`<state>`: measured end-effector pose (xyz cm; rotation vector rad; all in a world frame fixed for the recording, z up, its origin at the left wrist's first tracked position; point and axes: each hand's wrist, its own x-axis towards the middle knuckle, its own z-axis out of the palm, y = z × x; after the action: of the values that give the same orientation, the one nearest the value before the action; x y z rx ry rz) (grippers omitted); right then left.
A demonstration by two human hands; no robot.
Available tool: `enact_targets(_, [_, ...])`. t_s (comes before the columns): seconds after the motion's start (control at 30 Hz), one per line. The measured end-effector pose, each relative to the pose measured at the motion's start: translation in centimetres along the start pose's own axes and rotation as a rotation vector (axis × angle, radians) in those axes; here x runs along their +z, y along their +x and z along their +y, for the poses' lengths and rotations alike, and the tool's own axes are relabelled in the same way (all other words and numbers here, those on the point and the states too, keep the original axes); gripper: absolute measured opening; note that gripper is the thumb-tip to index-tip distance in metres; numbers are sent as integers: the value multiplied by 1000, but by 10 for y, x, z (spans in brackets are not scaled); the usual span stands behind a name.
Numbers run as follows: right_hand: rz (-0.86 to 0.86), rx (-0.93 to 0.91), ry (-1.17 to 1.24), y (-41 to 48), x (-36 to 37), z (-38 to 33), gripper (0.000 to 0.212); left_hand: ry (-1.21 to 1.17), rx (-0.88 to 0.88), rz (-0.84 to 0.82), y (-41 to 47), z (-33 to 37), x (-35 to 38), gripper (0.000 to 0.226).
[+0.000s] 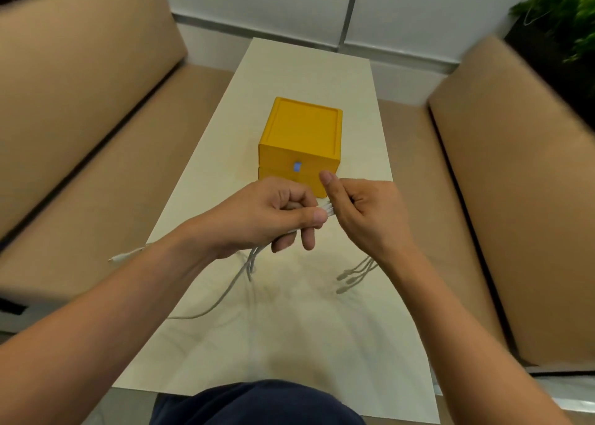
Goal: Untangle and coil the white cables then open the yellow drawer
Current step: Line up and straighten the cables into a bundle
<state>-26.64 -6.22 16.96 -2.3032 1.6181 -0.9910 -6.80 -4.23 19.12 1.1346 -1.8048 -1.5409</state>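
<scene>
Pale table (289, 70) between tan benches (80, 102). Yellow drawer unit (301, 141) sits mid-table, drawers closed. Left hand (273, 215) curled round bundled white cables (327, 209); right hand (363, 212) grips the same bundle just beside it. Loose ends trail onto the table.

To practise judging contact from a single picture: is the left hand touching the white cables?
Touching. The head view shows the left hand with thumb and fingers curled round the white cables, which trail out below it toward the table.

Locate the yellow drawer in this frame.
In the head view the yellow drawer stands centred on the table, just beyond the left hand and right hand, which hold the white cables.
</scene>
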Motion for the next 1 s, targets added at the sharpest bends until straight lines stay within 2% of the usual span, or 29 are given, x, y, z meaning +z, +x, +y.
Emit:
enact_targets(0.13, [130,-96,-2,6,-7,1,58,-87,-97,-79,-4,-7,-6,26])
enact_targets(0.27, [185,-153,-26,7,-7,5,56,37,-3,-45,-12,-2,-5,32])
enact_targets(0.4, [196,-120,-100,12,5,13,54,101,64,3,-9,5,4,33])
enact_targets(0.5, [197,-106,-152,14,4,15,55,144,8,16,-6,-2,1,34])
enact_targets(0.6, [175,-190,-125,10,1,12,52,277,-58,57,-2,-13,-8,35])
enact_targets(0.73, [168,-136,-186,16,20,26,54,337,-19,24,6,-8,-3,37])
enact_targets(0.87, [187,-105,-238,24,28,34,54,241,-18,55,11,-11,1,38])
enact_targets(1.0, [203,-68,-208,26,15,37,55,11,-95,62,14,-19,-4,34])
